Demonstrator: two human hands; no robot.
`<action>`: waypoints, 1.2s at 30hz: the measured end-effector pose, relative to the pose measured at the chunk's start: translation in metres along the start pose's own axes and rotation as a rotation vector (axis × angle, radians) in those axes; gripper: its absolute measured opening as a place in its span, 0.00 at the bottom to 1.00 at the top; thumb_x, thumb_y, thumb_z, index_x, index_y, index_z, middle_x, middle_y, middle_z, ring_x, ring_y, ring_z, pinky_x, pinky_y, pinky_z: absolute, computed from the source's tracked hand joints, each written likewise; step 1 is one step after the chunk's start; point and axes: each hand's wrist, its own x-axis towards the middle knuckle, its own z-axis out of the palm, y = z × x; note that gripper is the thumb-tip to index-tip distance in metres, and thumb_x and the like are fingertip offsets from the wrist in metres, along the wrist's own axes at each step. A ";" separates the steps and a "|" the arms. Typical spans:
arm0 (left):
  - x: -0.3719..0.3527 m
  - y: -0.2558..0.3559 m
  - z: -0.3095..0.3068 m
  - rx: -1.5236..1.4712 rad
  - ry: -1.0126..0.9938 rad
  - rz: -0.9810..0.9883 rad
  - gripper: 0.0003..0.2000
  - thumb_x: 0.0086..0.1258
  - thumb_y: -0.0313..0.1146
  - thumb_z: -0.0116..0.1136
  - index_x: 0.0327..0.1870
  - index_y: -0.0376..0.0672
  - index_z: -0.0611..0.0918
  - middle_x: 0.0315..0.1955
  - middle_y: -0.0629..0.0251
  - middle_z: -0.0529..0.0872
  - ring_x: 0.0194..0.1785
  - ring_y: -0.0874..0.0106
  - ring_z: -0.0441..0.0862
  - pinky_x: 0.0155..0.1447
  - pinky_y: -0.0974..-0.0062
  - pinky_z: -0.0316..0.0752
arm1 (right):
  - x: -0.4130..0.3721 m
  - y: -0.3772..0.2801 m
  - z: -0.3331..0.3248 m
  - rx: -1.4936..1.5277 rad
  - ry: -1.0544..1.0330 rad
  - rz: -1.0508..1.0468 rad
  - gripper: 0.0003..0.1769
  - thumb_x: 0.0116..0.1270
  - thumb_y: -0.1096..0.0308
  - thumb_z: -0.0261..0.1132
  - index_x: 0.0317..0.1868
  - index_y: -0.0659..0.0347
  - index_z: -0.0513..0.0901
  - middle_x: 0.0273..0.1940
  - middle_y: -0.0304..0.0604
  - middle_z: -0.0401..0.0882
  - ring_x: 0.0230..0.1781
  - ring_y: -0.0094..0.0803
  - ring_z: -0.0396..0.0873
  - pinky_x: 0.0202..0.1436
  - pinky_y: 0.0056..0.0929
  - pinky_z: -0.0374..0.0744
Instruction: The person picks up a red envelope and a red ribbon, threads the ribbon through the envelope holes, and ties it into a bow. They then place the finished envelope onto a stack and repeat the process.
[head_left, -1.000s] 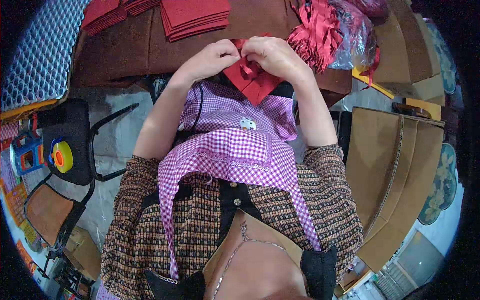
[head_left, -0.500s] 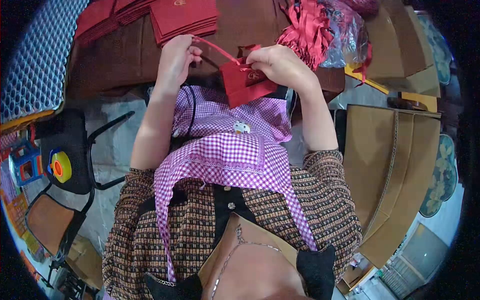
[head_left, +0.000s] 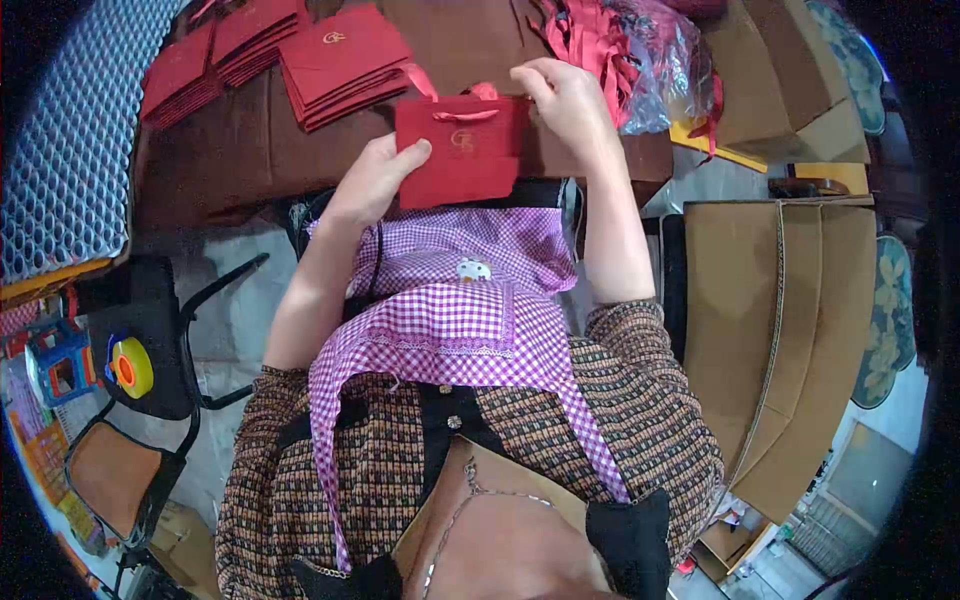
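Note:
A small red paper gift bag (head_left: 487, 160) with a gold logo stands upright over my lap, at the table's front edge. My left hand (head_left: 378, 180) grips its left side, thumb across the front and the other fingers hidden behind. Through the top of the bag runs a red ribbon (head_left: 466, 117), lying across the front, with one end sticking up at the left. Beside the bag's upper right corner is my right hand (head_left: 575, 105). Its fingers are bent and apart, and I see nothing held in them.
Stacks of flat red bags (head_left: 345, 55) lie on the brown table (head_left: 300, 170). To the right are a bundle of red ribbons (head_left: 590, 50) and a clear plastic bag (head_left: 655, 85). Cardboard boxes (head_left: 740, 300) stand at my right, a chair (head_left: 140, 330) with a yellow tape roll (head_left: 130, 367) at my left.
My left hand has let go of the ribbon end and come down onto the bag's left side. The bag now faces me squarely. My right hand has moved off the ribbon, up and right.

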 end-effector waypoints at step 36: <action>-0.001 0.021 -0.022 0.807 0.531 0.336 0.12 0.62 0.31 0.61 0.42 0.33 0.80 0.26 0.66 0.81 0.31 0.79 0.76 0.40 0.78 0.74 | -0.099 -0.010 0.082 1.018 -0.159 0.324 0.19 0.67 0.70 0.56 0.58 0.67 0.71 0.49 0.39 0.78 0.49 0.24 0.74 0.54 0.27 0.73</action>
